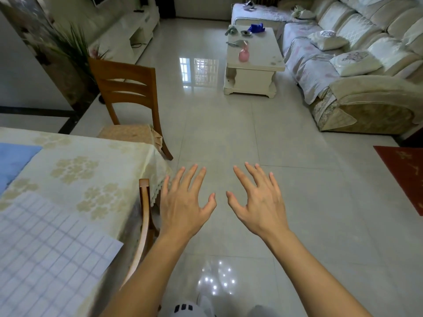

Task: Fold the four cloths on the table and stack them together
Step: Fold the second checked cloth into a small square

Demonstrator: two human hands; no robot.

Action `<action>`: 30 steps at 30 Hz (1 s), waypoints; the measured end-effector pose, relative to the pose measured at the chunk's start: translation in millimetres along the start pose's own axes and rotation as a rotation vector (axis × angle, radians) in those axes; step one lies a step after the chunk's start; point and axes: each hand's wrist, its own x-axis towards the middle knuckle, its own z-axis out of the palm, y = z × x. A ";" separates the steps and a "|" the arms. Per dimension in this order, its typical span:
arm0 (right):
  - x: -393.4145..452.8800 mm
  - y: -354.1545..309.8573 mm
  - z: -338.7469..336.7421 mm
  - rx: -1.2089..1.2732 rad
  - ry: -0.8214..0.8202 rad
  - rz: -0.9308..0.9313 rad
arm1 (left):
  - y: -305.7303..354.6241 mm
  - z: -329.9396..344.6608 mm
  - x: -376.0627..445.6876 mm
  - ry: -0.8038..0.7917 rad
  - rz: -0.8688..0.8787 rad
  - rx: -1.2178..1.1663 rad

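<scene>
Head view shows both hands held out over the tiled floor (229, 133), low in the centre of the frame. Left hand (183, 202) and right hand (258, 202) are empty, fingers spread, backs up. At the frame's left, the table (96, 161) carries a white checked cloth (45, 248) at lower left and a blue cloth (13, 161) at the left edge. Neither hand touches them.

Pale blue cloth (13, 161), white grid-checked cloth (45, 252), cream flower-patterned surface (91, 165), red rug (405, 175).
</scene>
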 end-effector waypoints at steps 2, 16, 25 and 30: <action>18.0 -5.4 9.8 0.003 -0.024 -0.015 | -12.9 2.5 12.3 0.017 -0.014 0.015; 179.0 -97.9 112.4 0.084 -0.246 -0.373 | -131.8 8.1 71.3 0.079 -0.395 0.120; 296.0 -159.4 155.9 0.203 -0.354 -0.654 | -178.7 8.5 127.2 0.125 -0.722 0.237; 333.2 -190.5 181.0 0.215 -0.418 -0.795 | -194.0 13.7 142.7 0.125 -0.937 0.272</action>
